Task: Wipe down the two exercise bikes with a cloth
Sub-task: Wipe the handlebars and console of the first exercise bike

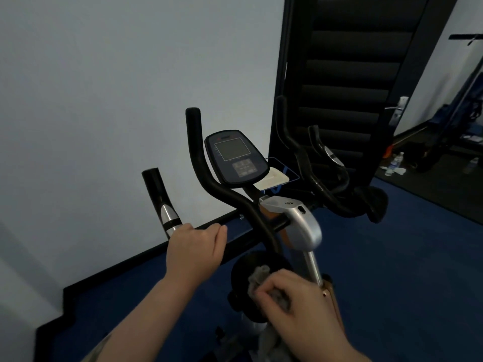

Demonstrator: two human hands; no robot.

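The nearer exercise bike has black handlebars (209,176), a dark console (235,159) and a silver stem (300,223). My left hand (194,250) is wrapped around its left handlebar, just below the chrome grip section. A grey cloth (258,276) is bunched in my right hand (298,301), pressed against a round black knob (251,265) low on the stem. Behind and to the right stands the second bike, with black handlebars (316,163).
A white wall with black skirting runs along the left. A dark slatted door (350,74) stands open behind the bikes. The floor is blue (392,270). Water bottles (396,163) and a blue stand lie in the far right room.
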